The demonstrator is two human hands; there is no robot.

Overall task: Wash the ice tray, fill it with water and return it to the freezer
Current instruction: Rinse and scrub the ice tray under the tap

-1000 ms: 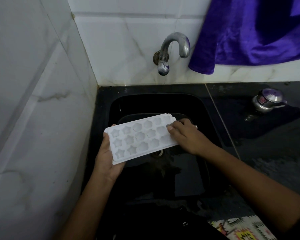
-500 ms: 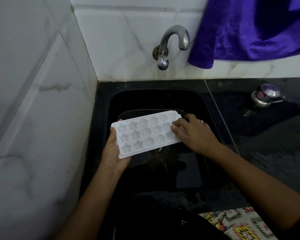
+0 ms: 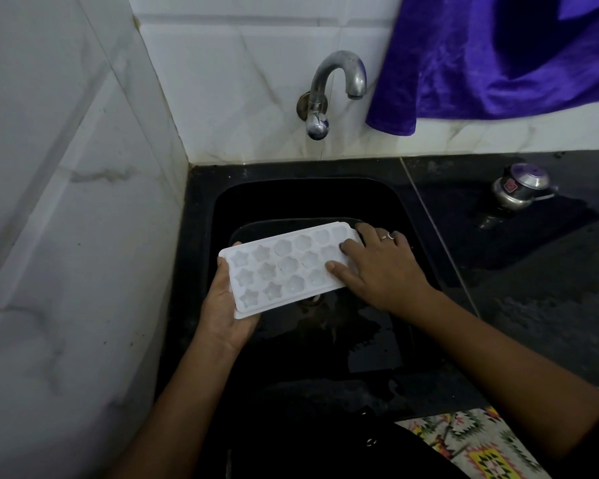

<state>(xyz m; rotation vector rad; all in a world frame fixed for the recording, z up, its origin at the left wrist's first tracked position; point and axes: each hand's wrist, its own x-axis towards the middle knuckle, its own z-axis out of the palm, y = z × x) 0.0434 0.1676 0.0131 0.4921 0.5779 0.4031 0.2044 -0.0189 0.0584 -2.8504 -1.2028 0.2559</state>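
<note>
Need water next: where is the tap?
Head view, upper centre: the tap is on the back wall above the sink, left of the purple cloth.

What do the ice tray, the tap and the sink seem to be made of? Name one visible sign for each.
Ice tray: probably moulded plastic, matt white; thin rim and crisp star-shaped cups. Tap: metal, likely chromed or steel; silvery with dulled highlights. Sink: glossy black, perhaps stone composite, hard to tell; its floor reflects patches of light.

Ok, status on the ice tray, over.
Left hand grips ice tray over sink. Right hand flat on its other end. No water from tap, nothing blocking.
</note>
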